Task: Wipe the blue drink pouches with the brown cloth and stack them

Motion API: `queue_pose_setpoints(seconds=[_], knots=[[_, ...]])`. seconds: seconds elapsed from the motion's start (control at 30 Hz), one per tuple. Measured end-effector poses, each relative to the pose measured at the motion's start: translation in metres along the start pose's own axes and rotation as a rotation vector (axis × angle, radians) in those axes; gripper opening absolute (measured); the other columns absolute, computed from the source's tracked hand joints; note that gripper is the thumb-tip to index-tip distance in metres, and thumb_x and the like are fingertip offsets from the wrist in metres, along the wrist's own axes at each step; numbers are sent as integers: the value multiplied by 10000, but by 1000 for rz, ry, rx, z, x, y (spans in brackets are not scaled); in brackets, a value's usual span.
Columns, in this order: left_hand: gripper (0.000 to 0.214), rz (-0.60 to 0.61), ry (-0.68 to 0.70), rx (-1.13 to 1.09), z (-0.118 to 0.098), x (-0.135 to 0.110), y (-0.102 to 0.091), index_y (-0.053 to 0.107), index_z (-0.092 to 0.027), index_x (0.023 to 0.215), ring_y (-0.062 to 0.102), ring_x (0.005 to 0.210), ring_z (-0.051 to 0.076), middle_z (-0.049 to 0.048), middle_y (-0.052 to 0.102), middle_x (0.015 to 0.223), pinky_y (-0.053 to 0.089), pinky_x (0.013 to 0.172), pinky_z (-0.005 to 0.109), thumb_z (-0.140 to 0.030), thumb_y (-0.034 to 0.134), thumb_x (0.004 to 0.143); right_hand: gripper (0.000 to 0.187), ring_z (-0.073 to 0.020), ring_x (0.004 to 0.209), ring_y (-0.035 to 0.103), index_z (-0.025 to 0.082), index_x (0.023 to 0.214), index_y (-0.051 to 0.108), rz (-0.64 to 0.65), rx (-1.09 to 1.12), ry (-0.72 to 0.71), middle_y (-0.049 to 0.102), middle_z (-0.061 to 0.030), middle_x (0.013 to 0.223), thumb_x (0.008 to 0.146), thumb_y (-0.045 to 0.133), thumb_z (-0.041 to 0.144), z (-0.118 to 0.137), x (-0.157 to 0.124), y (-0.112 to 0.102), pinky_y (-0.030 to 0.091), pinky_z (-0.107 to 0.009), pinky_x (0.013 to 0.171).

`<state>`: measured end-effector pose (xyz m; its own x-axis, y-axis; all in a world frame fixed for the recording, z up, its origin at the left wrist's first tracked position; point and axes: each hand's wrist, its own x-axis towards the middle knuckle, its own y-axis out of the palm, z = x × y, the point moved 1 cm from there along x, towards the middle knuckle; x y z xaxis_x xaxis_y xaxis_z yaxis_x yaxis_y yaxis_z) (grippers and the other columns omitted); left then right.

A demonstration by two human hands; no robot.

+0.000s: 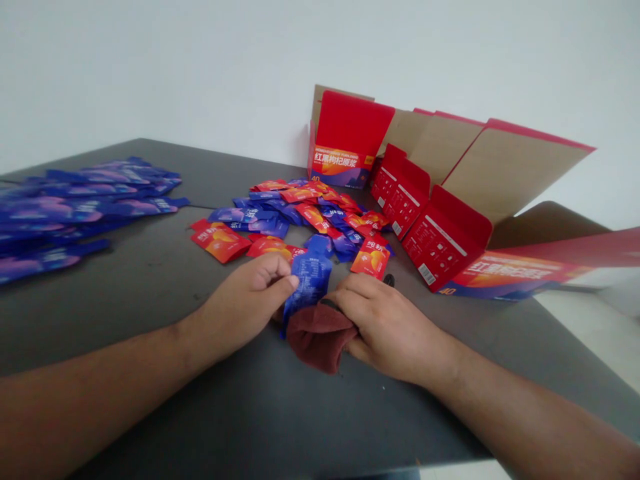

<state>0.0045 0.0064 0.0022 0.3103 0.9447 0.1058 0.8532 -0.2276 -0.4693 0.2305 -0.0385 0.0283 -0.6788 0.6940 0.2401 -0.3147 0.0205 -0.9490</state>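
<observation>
My left hand [255, 290] pinches the left edge of a blue sachet [311, 277], which stands upright with its printed side facing me. My right hand [385, 320] is closed on a dark red cloth [317, 337], bunched up against the sachet's lower part. Something small and black shows by the right fingers; I cannot make out what it is. Just beyond my hands lies a loose pile of red-orange sachets [220, 241] and blue sachets [240, 215].
Several open red cartons [453, 230] stand along the right side, flaps raised. Another red carton [350, 130] is at the back by the white wall [200, 67]. Long blue-purple pouches [100, 193] lie in rows at left on the dark table [165, 293].
</observation>
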Motion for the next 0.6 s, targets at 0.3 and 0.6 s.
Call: queue_pose_setpoints(seconds=[0.3,0.6], knots=[[257,5,-18,-3,0,0,0,520,-209,758,513,541,120,-51,548,611,418,539,267,-380,567,944,206,-238,954,605,152,1092,662,-44,-3,31,663,-87,1039,886,666,153,-1,1,0,515,-357,826],[253,9,-19,10,-1,0,-1,524,-209,769,525,548,117,-53,560,620,425,552,263,-378,562,953,239,-246,959,608,138,1091,664,-64,-23,65,657,-91,1029,853,676,129,-1,0,0,522,-370,824]])
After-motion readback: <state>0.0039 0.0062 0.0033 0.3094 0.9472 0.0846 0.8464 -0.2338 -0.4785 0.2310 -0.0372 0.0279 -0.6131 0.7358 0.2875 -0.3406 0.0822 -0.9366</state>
